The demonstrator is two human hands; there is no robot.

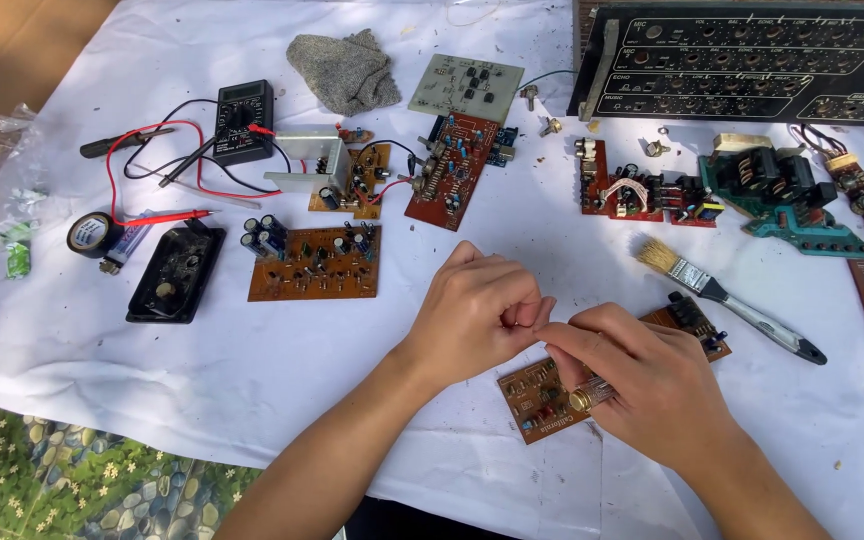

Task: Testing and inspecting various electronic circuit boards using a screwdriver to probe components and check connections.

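Both hands meet near the middle of the white-covered counter (252, 370): the left hand (477, 315) is curled narrow with its fingertips pinched at the right hand's, though what it pinches I cannot tell. The right hand (642, 385) has its grip closed on a small brass-tipped part (584, 398), just above a brown circuit board (542, 398) lying under the hands. To the right lies a paintbrush (722, 297), and far left sits a black multimeter (243, 122) with red and black leads.

brown circuit board (542, 398), flat on cloth, under hands
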